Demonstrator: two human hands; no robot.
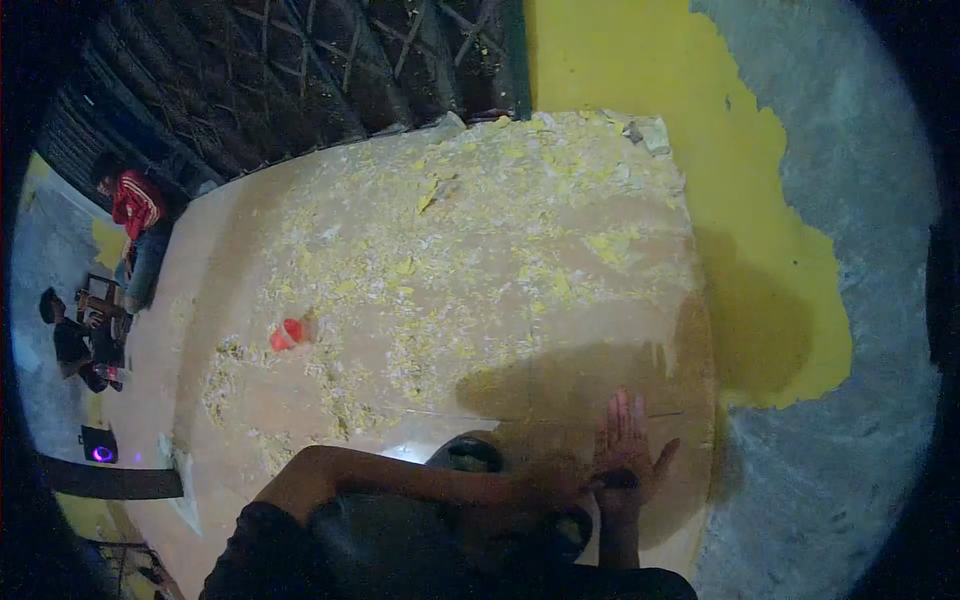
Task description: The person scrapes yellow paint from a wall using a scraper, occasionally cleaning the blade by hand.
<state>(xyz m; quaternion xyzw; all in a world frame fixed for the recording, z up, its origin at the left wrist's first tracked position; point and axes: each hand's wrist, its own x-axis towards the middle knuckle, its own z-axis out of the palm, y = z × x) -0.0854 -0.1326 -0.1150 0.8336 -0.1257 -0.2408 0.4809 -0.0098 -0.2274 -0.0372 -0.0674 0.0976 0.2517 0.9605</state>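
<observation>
Paint flakes [470, 250], yellow and white, litter a tan floor [600, 330] below a half-stripped yellow wall [740, 200].

Nearest the camera, the right hand [625, 450] is spread open and empty above the floor; the left hand [545, 485], seemingly at the right wrist, is too dark to read. Farther out, a red object [288, 333] lies among flakes. Beyond, two people [110, 270] sit near a dark lattice [330, 70].
</observation>
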